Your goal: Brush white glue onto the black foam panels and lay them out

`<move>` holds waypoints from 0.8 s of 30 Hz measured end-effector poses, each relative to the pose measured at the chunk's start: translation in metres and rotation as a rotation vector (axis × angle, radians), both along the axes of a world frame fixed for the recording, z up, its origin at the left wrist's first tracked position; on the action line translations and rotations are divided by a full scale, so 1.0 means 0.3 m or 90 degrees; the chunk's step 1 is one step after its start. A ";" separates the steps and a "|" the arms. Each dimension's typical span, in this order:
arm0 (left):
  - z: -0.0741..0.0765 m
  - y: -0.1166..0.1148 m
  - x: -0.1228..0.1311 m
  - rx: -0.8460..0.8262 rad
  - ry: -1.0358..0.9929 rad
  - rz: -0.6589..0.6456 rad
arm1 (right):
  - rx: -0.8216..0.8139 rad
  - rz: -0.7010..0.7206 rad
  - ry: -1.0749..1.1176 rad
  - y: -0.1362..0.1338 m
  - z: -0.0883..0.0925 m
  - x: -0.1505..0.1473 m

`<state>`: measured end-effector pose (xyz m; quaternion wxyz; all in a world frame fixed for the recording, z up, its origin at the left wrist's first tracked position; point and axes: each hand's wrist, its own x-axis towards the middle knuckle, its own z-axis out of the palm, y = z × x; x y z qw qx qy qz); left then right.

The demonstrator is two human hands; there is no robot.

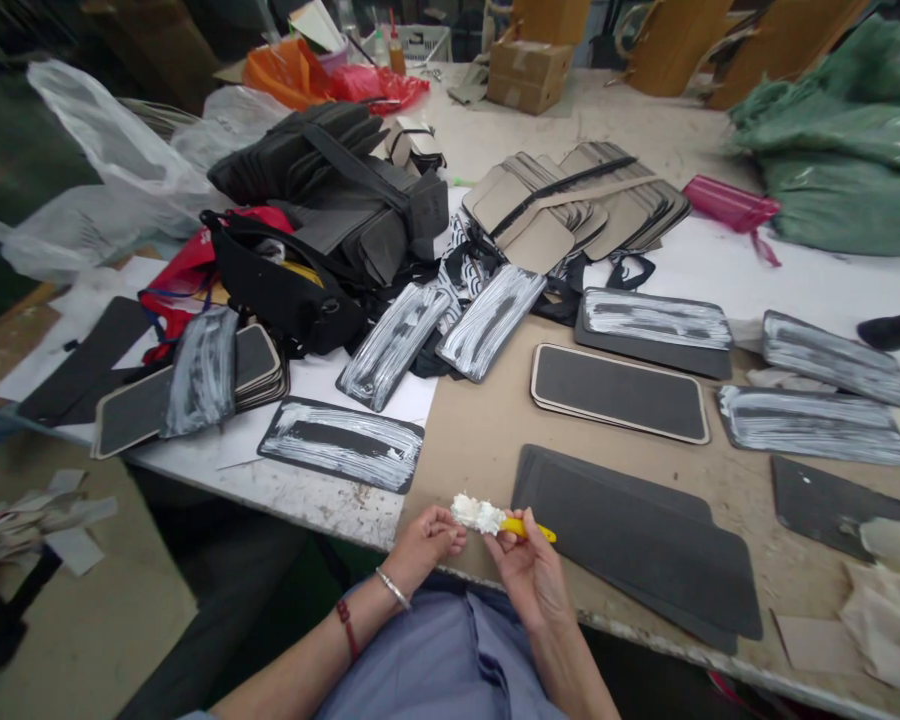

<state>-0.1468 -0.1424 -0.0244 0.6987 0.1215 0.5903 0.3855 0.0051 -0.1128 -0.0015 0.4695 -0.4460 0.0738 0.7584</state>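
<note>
In my right hand [529,575] is a brush [489,515] with a yellow handle, its head caked in thick white paste. My left hand [427,540] is closed beside the brush head, fingertips pinched; whether anything is between them I cannot tell. Plain dark grey panels [645,550] lie stacked just right of my hands. Beyond them is a dark panel with a beige border [619,392]. A dark panel streaked with white paste [341,443] lies to the left, and several more smeared panels [491,322] are spread farther back.
Bundles of beige-edged panels [570,205] and dark panels [345,190] are piled at the back, near a black bag [285,285]. A green sack [840,150] stands back right. At right lies a dark panel [840,500] beside crumpled scraps [881,620]. The table's front edge runs below my hands.
</note>
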 end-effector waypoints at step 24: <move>0.094 -0.055 -0.128 0.009 0.204 -0.141 | -0.033 -0.013 0.065 -0.015 0.028 -0.033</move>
